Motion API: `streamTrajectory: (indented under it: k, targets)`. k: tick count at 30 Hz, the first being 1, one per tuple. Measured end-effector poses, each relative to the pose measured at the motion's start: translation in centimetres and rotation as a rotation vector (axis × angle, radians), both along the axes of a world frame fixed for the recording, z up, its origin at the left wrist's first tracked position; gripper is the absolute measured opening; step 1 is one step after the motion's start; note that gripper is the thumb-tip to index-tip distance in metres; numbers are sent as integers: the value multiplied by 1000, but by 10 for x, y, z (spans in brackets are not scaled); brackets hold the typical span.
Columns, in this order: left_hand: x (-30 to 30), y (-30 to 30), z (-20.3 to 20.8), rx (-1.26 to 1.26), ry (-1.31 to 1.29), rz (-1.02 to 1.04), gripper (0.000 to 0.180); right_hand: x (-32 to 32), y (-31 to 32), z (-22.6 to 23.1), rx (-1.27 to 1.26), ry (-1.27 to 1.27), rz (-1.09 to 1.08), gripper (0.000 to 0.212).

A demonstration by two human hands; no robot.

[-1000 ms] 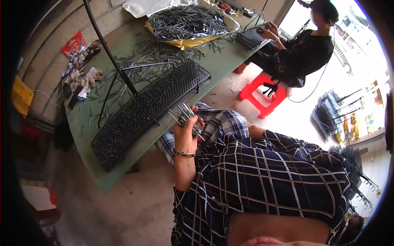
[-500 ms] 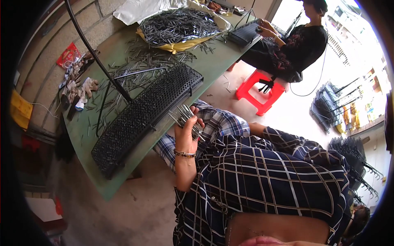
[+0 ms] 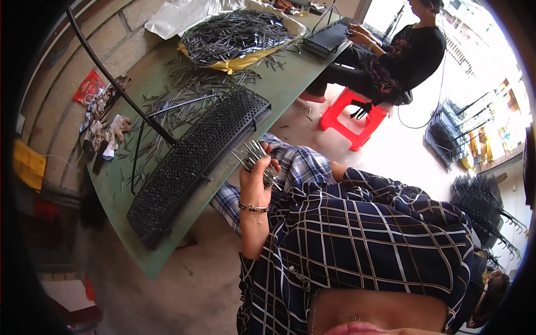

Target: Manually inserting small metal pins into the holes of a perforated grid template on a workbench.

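Thin grey metal pins (image 3: 258, 158), a fanned bunch of them, are sitting in the left hand (image 3: 255, 180), whose fingers are curling closed around the bundle just near of the long black perforated plastic rack (image 3: 195, 162) lying across the green worktable (image 3: 167, 245). The right hand is not showing anywhere in the head view, so I cannot tell what it is doing. To do this step well, I judge the bunch should be kept loosely fanned with tips pointing toward the rack, so single pins can be drawn off without the rest slipping; a tighter squeeze would likely tangle them.

Farther off, a heap of loose grey pins (image 3: 234, 34) is lying on a yellow sheet, more are scattered left of the rack, and a person in black (image 3: 402, 56) is working at the table's far right end, seated on a red plastic stool (image 3: 352, 114).

Against the earlier frame, the hand is holding the same bunch in the same place by the rack's near edge; mainly the camera is tilting, so the table is sliding slightly leftward.
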State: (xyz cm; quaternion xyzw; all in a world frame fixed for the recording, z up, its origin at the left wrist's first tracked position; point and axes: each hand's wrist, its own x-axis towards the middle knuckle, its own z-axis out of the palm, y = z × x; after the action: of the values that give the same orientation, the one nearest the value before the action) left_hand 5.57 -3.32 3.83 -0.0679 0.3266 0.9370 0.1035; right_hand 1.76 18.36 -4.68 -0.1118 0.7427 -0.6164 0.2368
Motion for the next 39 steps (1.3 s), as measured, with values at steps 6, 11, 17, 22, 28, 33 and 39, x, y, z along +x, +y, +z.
streamTrajectory:
  k: [6,11,17,22,28,33,39]
  targets:
    - [3,-9,-6,-17,-6,36,32,-7,-1,-5,67,103,43,38]
    - [0,-9,-9,6,-1,29,32,-9,1,-19,130,195,71,37]
    - [-3,-5,-1,55,10,-12,27,-12,16,-46,194,284,87,37]
    - [-5,-11,-15,77,-12,44,29,55,73,17,476,431,120,34]
    - [-10,-12,-16,142,-72,57,30,59,87,18,557,201,267,44]
    - [-12,-8,-15,158,-69,29,27,54,80,15,502,337,253,43]
    - [-16,-2,-10,197,-98,20,23,32,112,41,431,124,203,20]
